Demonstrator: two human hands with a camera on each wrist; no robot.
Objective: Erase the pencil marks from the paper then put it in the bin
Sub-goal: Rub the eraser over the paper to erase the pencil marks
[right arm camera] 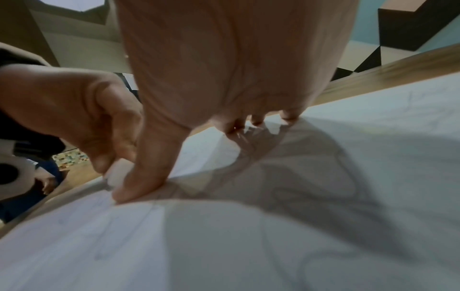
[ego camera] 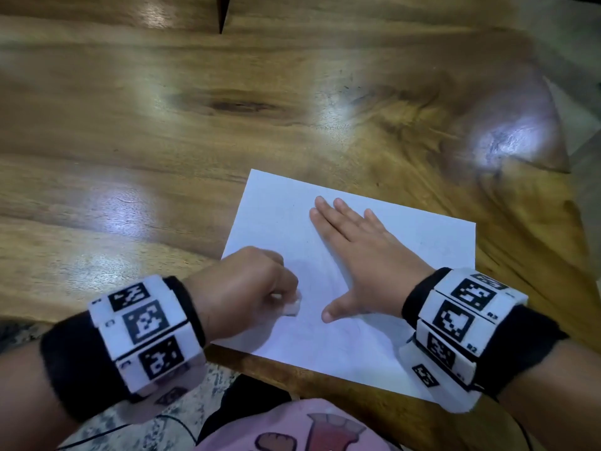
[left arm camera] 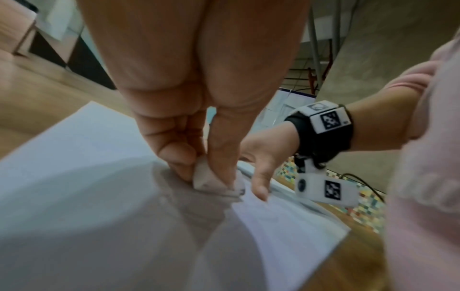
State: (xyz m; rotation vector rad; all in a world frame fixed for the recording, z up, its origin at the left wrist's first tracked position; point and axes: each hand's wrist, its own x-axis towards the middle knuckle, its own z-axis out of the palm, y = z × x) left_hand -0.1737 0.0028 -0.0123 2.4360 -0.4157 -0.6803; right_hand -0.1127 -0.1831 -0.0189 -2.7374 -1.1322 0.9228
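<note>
A white sheet of paper [ego camera: 419,255] lies near the front edge of the wooden table [ego camera: 162,141]. Faint pencil lines [right arm camera: 104,236] show on it in the right wrist view. My left hand [ego camera: 250,288] pinches a small white eraser [ego camera: 291,306] between thumb and fingers, and its tip presses on the paper [left arm camera: 74,196] near the sheet's left side. The eraser [left arm camera: 211,181] looks worn and grey at its tip. My right hand [ego camera: 364,255] lies flat on the sheet, fingers straight and thumb spread, holding it down just right of the eraser [right arm camera: 117,173].
The table's front edge [ego camera: 292,369] runs just under the sheet, with my pink shirt [ego camera: 292,428] below it. Bare wood stretches to the left and far side. No bin shows in any view.
</note>
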